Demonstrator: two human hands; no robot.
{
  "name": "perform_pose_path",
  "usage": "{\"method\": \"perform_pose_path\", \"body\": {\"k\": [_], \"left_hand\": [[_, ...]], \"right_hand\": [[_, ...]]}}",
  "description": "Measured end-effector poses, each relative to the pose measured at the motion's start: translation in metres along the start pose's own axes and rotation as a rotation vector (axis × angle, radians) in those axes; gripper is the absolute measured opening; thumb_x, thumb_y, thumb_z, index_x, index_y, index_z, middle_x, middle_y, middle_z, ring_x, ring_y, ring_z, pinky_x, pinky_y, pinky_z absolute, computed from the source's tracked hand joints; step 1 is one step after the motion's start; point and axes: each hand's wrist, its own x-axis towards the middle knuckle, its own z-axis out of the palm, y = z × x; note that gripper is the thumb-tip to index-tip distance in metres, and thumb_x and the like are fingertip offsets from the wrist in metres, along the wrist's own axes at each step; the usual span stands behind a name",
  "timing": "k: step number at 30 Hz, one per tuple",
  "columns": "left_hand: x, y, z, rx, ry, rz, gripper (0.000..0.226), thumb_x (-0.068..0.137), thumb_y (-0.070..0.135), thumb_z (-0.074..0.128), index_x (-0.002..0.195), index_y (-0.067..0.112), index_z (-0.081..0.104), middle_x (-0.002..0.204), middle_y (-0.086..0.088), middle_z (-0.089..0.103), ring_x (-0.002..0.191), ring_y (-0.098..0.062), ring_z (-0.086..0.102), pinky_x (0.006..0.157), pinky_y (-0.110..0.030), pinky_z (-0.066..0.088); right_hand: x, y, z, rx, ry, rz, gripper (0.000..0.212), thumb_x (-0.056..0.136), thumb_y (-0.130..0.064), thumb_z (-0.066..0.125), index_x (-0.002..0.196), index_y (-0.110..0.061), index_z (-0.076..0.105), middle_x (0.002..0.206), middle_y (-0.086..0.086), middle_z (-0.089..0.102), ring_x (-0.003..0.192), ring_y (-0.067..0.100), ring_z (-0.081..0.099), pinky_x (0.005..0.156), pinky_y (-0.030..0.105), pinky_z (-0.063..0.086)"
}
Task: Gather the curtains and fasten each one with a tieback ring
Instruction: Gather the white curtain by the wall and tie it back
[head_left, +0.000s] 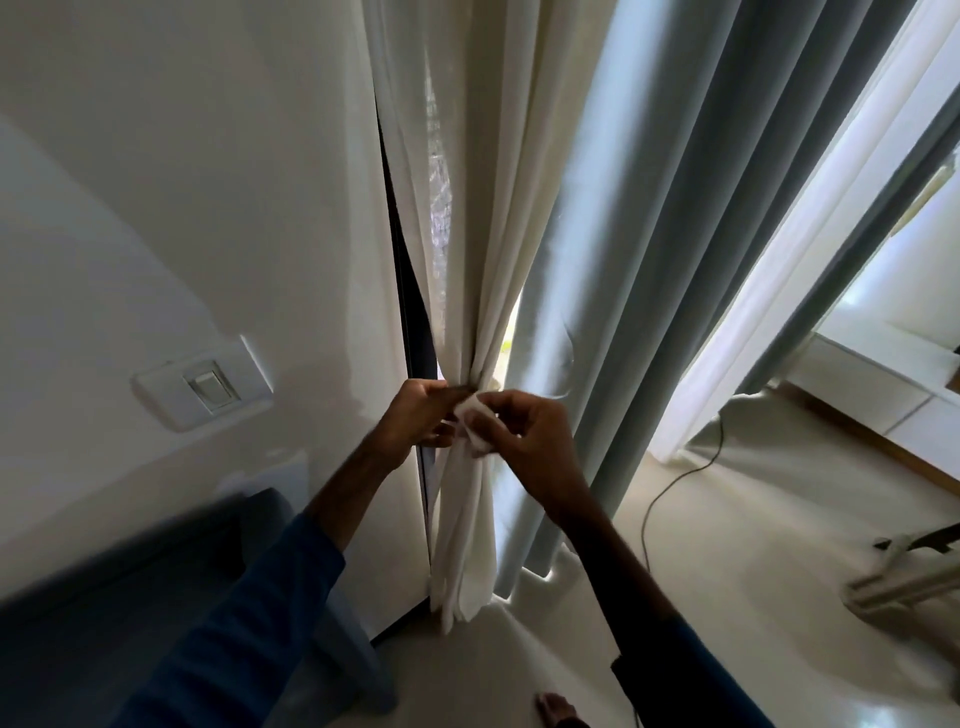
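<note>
A cream sheer curtain (478, 234) hangs beside the wall and is bunched into a narrow waist at about mid height. My left hand (421, 421) grips that gathered waist from the left. My right hand (524, 436) pinches a small white tieback piece (475, 418) against the same spot from the right. Both hands touch each other there. A grey-blue heavy curtain (675, 260) hangs loose just to the right, not gathered. Whether the tieback is closed around the fabric is hidden by my fingers.
A white wall (182, 208) with a light switch (208, 387) is on the left. A dark blue seat (171, 587) sits at lower left. A black cable (670, 488) runs over the pale floor, a stand base (904, 582) lies at right, and my bare foot (558, 709) shows below.
</note>
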Motion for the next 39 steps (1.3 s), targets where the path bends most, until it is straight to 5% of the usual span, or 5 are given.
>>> {"method": "perform_pose_path", "body": {"k": [5, 17, 24, 31, 39], "left_hand": [[-0.008, 0.002, 0.003, -0.088, -0.008, -0.012, 0.027, 0.096, 0.031, 0.061, 0.095, 0.006, 0.071, 0.076, -0.006, 0.066, 0.064, -0.018, 0.058, 0.055, -0.024, 0.054], [-0.008, -0.003, 0.004, 0.071, 0.100, -0.005, 0.025, 0.092, 0.022, 0.056, 0.070, 0.017, 0.065, 0.052, 0.008, 0.064, 0.049, -0.009, 0.058, 0.047, -0.024, 0.051], [-0.012, 0.002, 0.023, 0.244, 0.152, 0.113, 0.021, 0.092, 0.018, 0.055, 0.078, 0.018, 0.071, 0.076, -0.003, 0.073, 0.054, -0.010, 0.064, 0.042, -0.020, 0.048], [-0.001, -0.005, 0.020, 0.177, 0.116, 0.082, 0.029, 0.095, 0.026, 0.063, 0.116, 0.007, 0.070, 0.079, 0.002, 0.072, 0.052, 0.002, 0.065, 0.046, -0.024, 0.054], [-0.001, -0.008, 0.018, 0.458, 0.253, 0.028, 0.068, 0.083, 0.075, 0.057, 0.102, 0.010, 0.066, 0.087, -0.008, 0.074, 0.073, -0.024, 0.073, 0.074, -0.042, 0.063]], "right_hand": [[0.029, -0.012, 0.009, -0.407, 0.126, -0.181, 0.010, 0.085, -0.018, 0.073, 0.091, -0.020, 0.081, 0.086, -0.010, 0.078, 0.081, 0.002, 0.073, 0.070, 0.022, 0.058], [0.024, -0.011, 0.018, -1.213, -0.044, -0.067, 0.034, 0.083, -0.020, 0.052, 0.108, -0.032, 0.073, 0.096, 0.006, 0.071, 0.084, 0.034, 0.069, 0.064, 0.030, 0.037], [0.027, -0.002, 0.006, -1.233, -0.288, 0.168, 0.034, 0.080, -0.022, 0.061, 0.113, -0.016, 0.059, 0.105, 0.010, 0.067, 0.093, 0.037, 0.066, 0.067, 0.029, 0.034], [0.019, 0.005, -0.003, -1.192, -0.164, 0.066, 0.037, 0.086, -0.018, 0.057, 0.120, -0.030, 0.066, 0.104, 0.012, 0.069, 0.091, 0.040, 0.067, 0.065, 0.031, 0.038], [0.022, 0.002, -0.019, -0.920, -0.025, -0.031, 0.036, 0.088, -0.012, 0.065, 0.120, -0.029, 0.069, 0.111, 0.003, 0.070, 0.095, 0.023, 0.069, 0.081, 0.038, 0.056]]}}
